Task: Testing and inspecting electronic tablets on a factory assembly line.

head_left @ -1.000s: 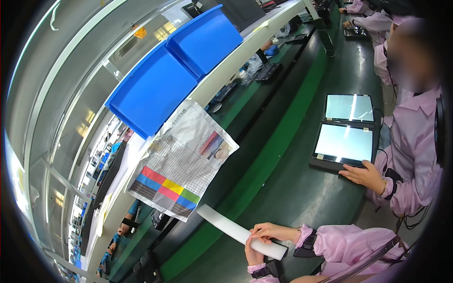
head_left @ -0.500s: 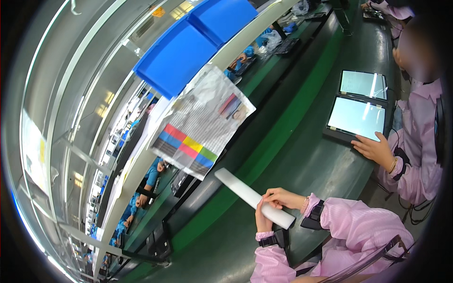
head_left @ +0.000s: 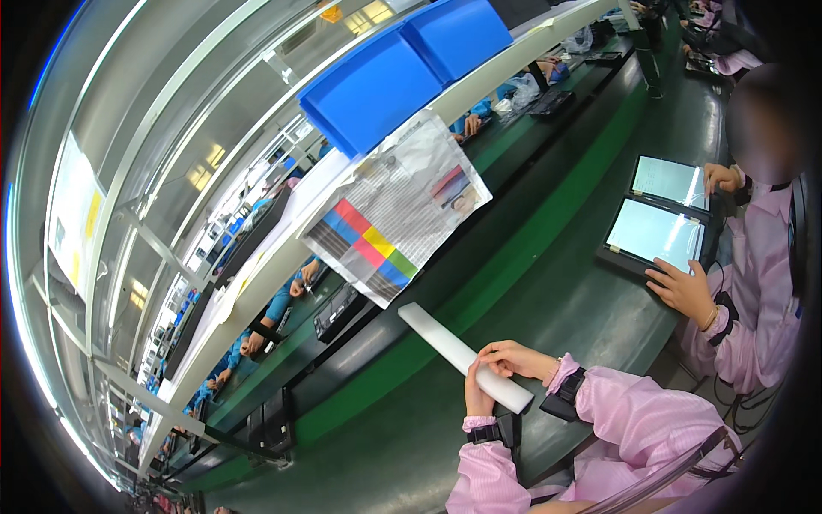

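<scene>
A long white roll [head_left: 437,336] with a smooth, rounded surface lies slantwise on the dark green bench, its near end close to my wrists. My left hand [head_left: 479,396] is closed around the roll's left side near that end. From the right, my right hand [head_left: 516,360] reaches over the roll, fingers bent and pressed together at the left fingertips. Whatever the right fingers may pinch is too small or hidden to make out. Pink sleeves and black wrist bands cover both my wrists.
At right a co-worker in pink touches two lit screen panels, a near one [head_left: 655,234] and a far one [head_left: 670,182]. A colour-printed sheet [head_left: 402,214] hangs off a shelf bearing blue bins [head_left: 377,90]. Black devices [head_left: 272,421] sit along the line beyond, with people in blue sleeves.
The whole view has shifted slightly. A hand of the co-worker has come onto the far screen panel. My two hands stay at the same place on the white roll.
</scene>
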{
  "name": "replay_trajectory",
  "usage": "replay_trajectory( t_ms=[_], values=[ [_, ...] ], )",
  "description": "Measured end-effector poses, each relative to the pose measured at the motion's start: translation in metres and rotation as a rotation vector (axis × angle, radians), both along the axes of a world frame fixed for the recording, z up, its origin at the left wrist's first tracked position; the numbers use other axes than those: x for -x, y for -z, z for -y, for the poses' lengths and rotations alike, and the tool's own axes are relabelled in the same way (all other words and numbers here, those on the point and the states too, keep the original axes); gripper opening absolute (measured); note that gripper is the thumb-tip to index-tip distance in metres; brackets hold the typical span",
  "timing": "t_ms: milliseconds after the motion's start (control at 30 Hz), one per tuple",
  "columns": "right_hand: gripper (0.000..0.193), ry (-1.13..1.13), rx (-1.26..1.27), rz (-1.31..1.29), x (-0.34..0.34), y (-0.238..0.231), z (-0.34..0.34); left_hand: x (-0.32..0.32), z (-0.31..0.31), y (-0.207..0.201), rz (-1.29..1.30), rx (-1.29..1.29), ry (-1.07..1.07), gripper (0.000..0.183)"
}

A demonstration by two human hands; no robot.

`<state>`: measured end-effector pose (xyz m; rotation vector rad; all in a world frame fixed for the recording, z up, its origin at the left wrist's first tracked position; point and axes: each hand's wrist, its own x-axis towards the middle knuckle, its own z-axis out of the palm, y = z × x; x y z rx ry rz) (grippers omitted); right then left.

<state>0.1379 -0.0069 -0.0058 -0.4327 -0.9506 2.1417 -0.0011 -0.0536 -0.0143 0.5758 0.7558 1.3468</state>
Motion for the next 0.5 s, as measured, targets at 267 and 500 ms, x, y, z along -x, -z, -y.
replay_trajectory(
  t_ms=[267,500],
  values=[
    [0.024,-0.037,-0.016,0.022,0.000,0.000,-0.002,0.007,-0.008,0.020,0.014,0.031,-0.070,0.029],
    [0.018,-0.029,-0.026,0.035,-0.005,-0.002,-0.003,0.002,-0.009,0.015,0.075,-0.031,-0.004,0.030]
  ],
)
